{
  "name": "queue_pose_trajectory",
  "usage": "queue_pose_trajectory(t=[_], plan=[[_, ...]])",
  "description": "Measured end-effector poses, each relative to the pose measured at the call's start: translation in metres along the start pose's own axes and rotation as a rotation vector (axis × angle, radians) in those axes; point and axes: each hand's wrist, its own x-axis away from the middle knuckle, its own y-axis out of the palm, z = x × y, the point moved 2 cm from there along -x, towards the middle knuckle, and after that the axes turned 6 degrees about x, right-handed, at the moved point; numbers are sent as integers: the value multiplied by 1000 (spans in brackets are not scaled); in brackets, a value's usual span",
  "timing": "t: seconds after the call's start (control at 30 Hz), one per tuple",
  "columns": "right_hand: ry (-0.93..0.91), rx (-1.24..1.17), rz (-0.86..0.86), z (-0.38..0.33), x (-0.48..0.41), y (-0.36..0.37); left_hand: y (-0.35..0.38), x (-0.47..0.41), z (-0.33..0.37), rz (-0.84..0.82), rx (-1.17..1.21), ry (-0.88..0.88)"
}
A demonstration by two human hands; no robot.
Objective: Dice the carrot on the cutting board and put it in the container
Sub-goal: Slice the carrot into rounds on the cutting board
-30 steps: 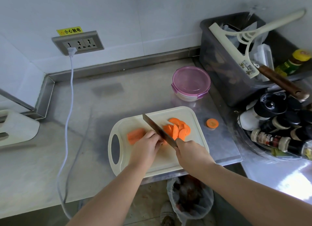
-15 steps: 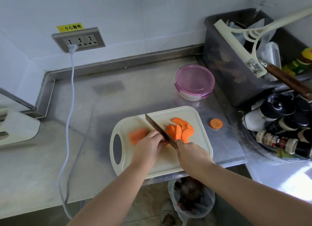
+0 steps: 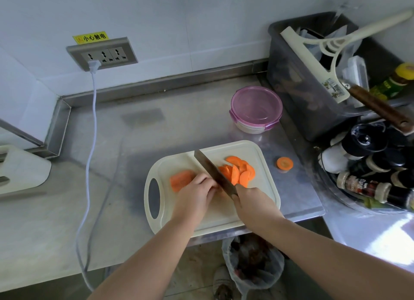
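A cream cutting board (image 3: 264,201) lies on the steel counter. On it, my left hand (image 3: 196,195) holds down the uncut carrot piece (image 3: 181,179), fingers curled over its right end. My right hand (image 3: 252,204) grips the handle of a knife (image 3: 212,173), whose blade stands on the board right beside my left fingertips. A pile of carrot slices (image 3: 238,170) lies to the right of the blade. One round slice (image 3: 284,163) sits off the board on the counter. The round container with a purple lid (image 3: 256,108) stands closed behind the board.
A dark bin (image 3: 298,86) with a squeegee and utensils fills the back right. Sauce bottles (image 3: 376,187) crowd a basin at the right. A white cable (image 3: 90,156) runs from the wall socket across the counter. A bagged waste bin (image 3: 253,261) stands below the counter edge.
The knife stays at the cut beside my left fingers and the slice pile looks the same. Mostly the camera view shifted slightly.
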Motion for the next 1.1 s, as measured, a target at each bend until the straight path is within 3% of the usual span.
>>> queue_pose_trajectory(t=[0.27, 1.1], plan=[[-20, 65, 71, -6, 3, -5, 0, -3, 1, -37, -14, -50], [-21, 139, 52, -4, 3, 1, -2, -3, 3, -43, 15, -49]])
